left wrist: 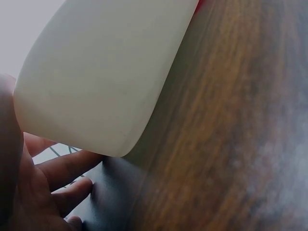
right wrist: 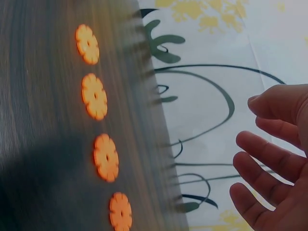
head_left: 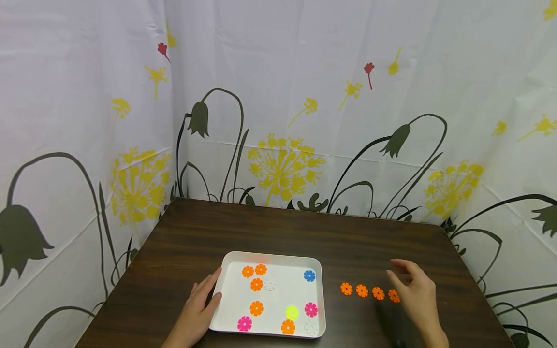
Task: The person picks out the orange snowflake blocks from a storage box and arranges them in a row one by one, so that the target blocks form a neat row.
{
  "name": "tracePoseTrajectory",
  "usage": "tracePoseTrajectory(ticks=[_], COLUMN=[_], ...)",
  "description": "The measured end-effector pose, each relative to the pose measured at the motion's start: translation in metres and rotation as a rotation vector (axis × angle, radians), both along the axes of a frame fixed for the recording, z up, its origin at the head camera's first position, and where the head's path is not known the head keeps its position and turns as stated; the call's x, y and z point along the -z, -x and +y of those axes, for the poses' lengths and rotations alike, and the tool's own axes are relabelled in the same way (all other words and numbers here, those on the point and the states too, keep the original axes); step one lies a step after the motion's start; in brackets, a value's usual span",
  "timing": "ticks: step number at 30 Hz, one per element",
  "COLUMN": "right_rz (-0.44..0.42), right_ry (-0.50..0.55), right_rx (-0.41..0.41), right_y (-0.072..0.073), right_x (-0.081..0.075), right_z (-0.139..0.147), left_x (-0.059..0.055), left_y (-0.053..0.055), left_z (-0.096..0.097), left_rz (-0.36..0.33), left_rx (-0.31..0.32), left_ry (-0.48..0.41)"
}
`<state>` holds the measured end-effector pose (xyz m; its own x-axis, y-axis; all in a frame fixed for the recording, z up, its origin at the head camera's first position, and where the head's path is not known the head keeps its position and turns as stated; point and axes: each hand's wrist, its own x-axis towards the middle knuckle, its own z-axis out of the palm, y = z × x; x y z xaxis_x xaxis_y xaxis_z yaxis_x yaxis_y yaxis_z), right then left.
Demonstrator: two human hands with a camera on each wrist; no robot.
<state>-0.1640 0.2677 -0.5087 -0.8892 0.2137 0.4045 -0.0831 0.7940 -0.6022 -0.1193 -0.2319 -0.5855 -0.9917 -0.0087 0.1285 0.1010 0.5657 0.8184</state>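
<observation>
A white rectangular tray [head_left: 278,297] holds flower-shaped discs: several orange discs [head_left: 256,308], two pink discs [head_left: 244,324], one blue disc [head_left: 309,276], one yellow disc [head_left: 292,312] and two pale ones. My left hand [head_left: 193,309] rests against the tray's left side, its fingers mostly straight; the left wrist view shows fingers beside the tray's outer wall [left wrist: 96,86]. To the tray's right, several orange discs [right wrist: 94,96] lie in a row on the table. My right hand [head_left: 415,292] hovers near the row's right end, thumb and fingers apart, holding nothing.
The dark wood-grain table [head_left: 304,224] reaches back to a white curtain [head_left: 278,58] printed with yellow and grey-green flowers. A small dark object [head_left: 399,343] shows at the bottom edge of the head view, too little of it to identify.
</observation>
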Motion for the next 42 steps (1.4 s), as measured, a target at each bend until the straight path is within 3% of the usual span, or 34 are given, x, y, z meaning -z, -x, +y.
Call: tracePoseTrajectory(ticks=[16,42], right_rz=[0.113,0.077], right_ry=[0.053,0.127], right_rx=[-0.157,-0.259], right_y=[0.010,0.019], right_x=[-0.002,-0.003], right_z=[-0.042,-0.093], left_x=[0.000,0.000], left_y=[0.002,0.000], left_z=[-0.001,0.000], left_rz=[-0.016,0.002], left_rx=[0.000,0.002], left_ry=[0.010,0.005])
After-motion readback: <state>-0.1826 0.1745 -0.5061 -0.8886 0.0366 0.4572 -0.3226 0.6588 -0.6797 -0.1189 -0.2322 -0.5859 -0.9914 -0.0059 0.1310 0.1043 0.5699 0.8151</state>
